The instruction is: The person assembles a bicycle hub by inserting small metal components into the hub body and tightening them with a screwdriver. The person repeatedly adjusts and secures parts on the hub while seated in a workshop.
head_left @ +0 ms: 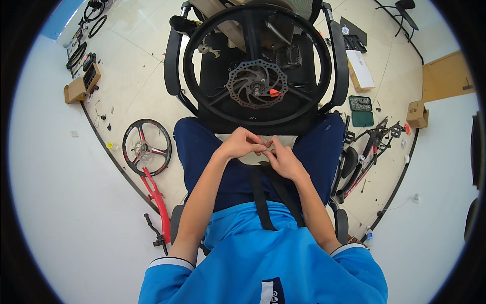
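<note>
My left hand [242, 143] and my right hand [284, 159] meet over my lap, fingertips pinched together. Whatever lies between them is too small to name; a bit of orange-red shows near the fingers. Just beyond my hands, a black spoked wheel [324, 66] lies flat across the seat of a black office chair [212, 81]. A drilled metal brake disc [237, 83] sits at its centre around the hub axle [256, 91]. Neither hand touches the wheel. Behind the spokes lie a black pedal [287, 55] and a silvery metal part [208, 49].
Left on the floor are a three-spoke wheel [167, 152] and a red bike frame part [161, 207]. To the right lie a dark bike frame [362, 169], a green case [361, 119] of small parts and a white box [358, 68]. Chair armrests [340, 63] flank the wheel.
</note>
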Available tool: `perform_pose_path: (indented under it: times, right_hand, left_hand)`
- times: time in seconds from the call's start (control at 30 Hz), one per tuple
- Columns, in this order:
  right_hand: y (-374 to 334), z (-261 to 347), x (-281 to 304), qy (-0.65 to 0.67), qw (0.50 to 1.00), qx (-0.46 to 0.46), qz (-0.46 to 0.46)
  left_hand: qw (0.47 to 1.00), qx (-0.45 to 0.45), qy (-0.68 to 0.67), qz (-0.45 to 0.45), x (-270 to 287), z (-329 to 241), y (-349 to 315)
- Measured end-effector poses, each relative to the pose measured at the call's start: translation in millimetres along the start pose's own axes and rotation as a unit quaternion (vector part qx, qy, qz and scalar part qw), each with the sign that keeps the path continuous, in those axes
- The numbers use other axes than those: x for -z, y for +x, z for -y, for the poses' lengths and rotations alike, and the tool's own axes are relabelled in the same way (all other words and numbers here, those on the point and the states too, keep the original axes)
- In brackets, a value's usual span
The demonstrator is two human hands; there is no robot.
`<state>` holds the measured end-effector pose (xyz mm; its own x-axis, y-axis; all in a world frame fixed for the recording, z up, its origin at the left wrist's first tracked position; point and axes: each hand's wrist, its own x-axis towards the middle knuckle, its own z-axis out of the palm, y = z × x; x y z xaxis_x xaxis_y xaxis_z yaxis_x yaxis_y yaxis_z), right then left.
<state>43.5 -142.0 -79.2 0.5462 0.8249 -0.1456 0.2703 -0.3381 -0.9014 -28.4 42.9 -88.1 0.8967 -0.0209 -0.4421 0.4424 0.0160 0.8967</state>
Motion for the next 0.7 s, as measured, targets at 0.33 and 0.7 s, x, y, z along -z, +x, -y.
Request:
perform_pose_path:
  times: [0.33, 0.7]
  right_hand:
    - [3, 8, 3, -0.005, 0.999, -0.037, 0.004]
    - [4, 14, 13, 0.032, 0.999, -0.01, -0.023]
  left_hand:
    - [0.996, 0.041, -0.07, -0.034, 3, 0, 2]
    - [0.988, 0.01, -0.149, -0.032, 6, 1, -3]
